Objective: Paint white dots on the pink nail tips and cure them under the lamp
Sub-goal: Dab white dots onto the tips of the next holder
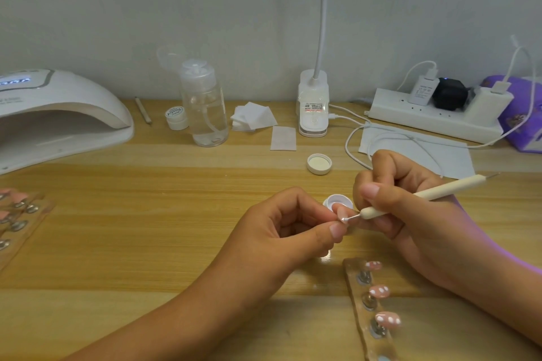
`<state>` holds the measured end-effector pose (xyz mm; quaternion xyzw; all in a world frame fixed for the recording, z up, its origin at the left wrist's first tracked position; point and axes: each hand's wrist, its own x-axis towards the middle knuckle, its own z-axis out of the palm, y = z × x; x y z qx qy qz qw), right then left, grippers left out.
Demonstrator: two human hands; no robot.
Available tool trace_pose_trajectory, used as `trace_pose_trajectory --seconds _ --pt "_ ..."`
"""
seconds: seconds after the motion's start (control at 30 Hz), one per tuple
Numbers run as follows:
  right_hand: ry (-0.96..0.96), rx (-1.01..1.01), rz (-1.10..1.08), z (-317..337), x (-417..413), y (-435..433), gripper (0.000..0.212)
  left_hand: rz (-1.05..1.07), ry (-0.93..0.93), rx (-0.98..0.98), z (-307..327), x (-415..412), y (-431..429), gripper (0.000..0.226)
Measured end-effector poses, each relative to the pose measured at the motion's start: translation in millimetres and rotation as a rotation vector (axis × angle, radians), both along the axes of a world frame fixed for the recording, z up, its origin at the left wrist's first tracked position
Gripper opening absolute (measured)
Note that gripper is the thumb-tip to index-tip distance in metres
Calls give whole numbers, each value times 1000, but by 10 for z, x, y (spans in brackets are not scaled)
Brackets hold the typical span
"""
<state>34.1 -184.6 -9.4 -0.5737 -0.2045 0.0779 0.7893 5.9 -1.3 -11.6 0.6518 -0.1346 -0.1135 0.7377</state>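
Observation:
My left hand (289,224) pinches a small pink nail tip (343,220) between thumb and fingers at the table's middle. My right hand (401,205) grips a cream dotting tool (422,196), and its metal point touches that tip. Just behind the fingers stands a small open pot of white gel (338,201). A clear holder strip (370,311) at the lower right carries three pink nail tips (379,291) with white dots on them. The white curing lamp (55,117) stands at the far left, its display lit.
The pot's lid (319,163) lies behind my hands. Farther back are a clear pump bottle (204,102), a small white jar (176,117), wipes (255,120), a desk lamp base (313,105) and a power strip (434,117) with cables. More nail holders (17,214) lie at the left edge.

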Motion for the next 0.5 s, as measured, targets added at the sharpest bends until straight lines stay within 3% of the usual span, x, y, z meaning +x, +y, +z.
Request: trace_pose_trajectory --seconds 0.5 --pt "18 10 -8 9 -9 7 20 -7 -3 -5 7 -6 2 9"
